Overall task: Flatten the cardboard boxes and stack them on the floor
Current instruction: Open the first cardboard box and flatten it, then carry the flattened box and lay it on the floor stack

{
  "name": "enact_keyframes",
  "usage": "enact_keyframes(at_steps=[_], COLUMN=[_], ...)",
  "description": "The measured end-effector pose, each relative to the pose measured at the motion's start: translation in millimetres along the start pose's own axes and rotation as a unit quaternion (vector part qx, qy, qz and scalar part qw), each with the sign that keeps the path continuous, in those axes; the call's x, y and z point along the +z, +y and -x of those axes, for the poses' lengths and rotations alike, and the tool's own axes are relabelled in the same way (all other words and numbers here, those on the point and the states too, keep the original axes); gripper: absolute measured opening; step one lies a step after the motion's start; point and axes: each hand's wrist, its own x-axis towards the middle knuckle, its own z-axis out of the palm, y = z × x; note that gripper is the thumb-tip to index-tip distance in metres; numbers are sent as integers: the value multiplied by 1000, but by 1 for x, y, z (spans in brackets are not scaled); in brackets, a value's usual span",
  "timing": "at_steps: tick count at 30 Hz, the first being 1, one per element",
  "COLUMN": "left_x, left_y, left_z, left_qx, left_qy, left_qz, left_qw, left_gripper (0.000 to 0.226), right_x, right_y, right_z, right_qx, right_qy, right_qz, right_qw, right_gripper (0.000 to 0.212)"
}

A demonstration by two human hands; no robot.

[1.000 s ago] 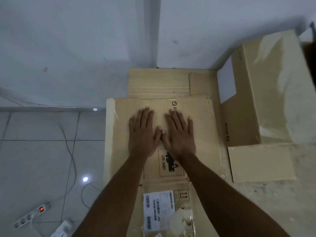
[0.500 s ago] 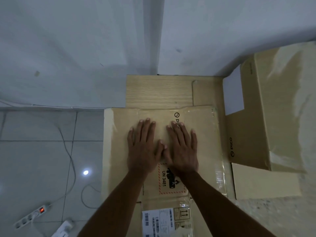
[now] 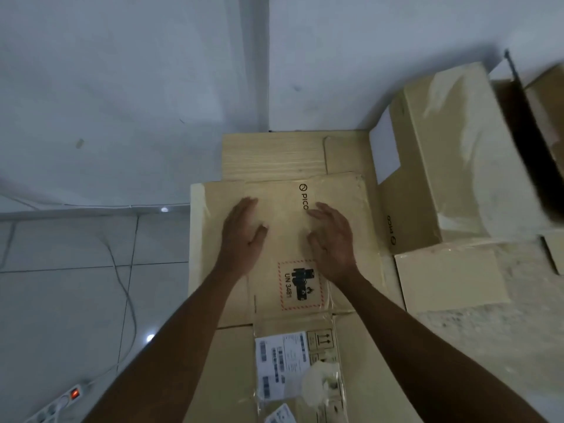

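A flattened cardboard box [image 3: 210,227] with a PICO logo, a red-bordered UN 3481 label and a white shipping label lies on top of a low pile of cardboard. My left hand [image 3: 241,236] and my right hand [image 3: 331,236] hover just over its upper half, a hand's width apart, fingers loosely spread, holding nothing. To the right stands an unflattened PICO box [image 3: 457,166], taped, with one flap [image 3: 448,276] lying out flat in front of it.
A light wooden board [image 3: 271,154] lies under the pile against the white wall. White tiled floor [image 3: 61,285] spreads to the left, with a cable [image 3: 122,285] and a power strip [image 3: 58,404] with a lit red switch. Another open box [image 3: 546,117] shows at the far right edge.
My hands were pressed flat side by side on the flattened box. They have lifted and moved apart. The view has shifted slightly.
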Motion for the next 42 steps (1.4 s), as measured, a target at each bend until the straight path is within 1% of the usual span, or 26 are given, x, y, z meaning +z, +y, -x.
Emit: enact_keyframes(at_steps=[1,2,3,4,5,6,7,8,10,13,15,17,19,22,24,29,32,35,37,39,42], left_x=[-10,-20,-29,-35,-39,-41,-41,-40,-42,-51,-59,-68,-76,-99,-123,-194,-222,-229,-226,-218,-203], left_y=[-4,-9,-16,-23,-30,-36,-39,-41,-40,-35,-34,-30,-23,-7,7,74,127,181,214,247,297], left_z=[12,30,50,70,89,105,116,124,130,133,136,139,141,138,129,91,68,52,45,38,31], left_qx=[-34,-84,-151,-215,-263,-294,-306,-299,-263,-217,-179,-149,-134,-107,-87,-18,22,65,91,114,143], left_qy=[44,94,133,148,132,98,63,44,55,69,65,66,78,102,116,149,164,171,172,168,157], left_qz=[-2,-28,-46,-52,-47,-25,7,33,39,26,21,21,20,15,10,17,35,64,77,90,108], left_qw=[998,992,979,964,955,950,950,953,962,973,981,986,988,989,989,988,986,981,978,975,971], left_gripper=[63,67,69,71,72,71,69,67,64,62,61,59,58,55,55,56,56,56,56,55,53], right_x=[-11,-21,-30,-39,-45,-50,-54,-56,-58,-68,-79,-86,-88,-97,-112,-191,-248,-297,-325,-352,-398], right_y=[5,11,17,24,30,35,37,39,41,48,48,36,24,-4,-27,-91,-119,-133,-133,-126,-113], right_z=[15,34,53,70,85,96,102,106,105,94,88,89,94,99,98,70,51,45,48,54,71], right_qx=[38,98,171,238,286,313,322,319,310,329,340,313,264,198,163,78,62,70,91,109,115], right_qy=[48,89,119,137,144,142,132,114,66,18,-24,-73,-82,-70,-50,14,52,108,146,194,235], right_qz=[18,50,77,93,98,96,84,60,28,-8,-72,-123,-123,-84,-82,-84,-74,-105,-114,-116,-107], right_qw=[998,990,975,957,942,934,934,939,948,944,937,939,953,974,982,993,994,986,979,968,959], right_gripper=[41,42,45,50,56,60,64,66,68,71,65,54,51,53,55,61,52,47,42,44,40])
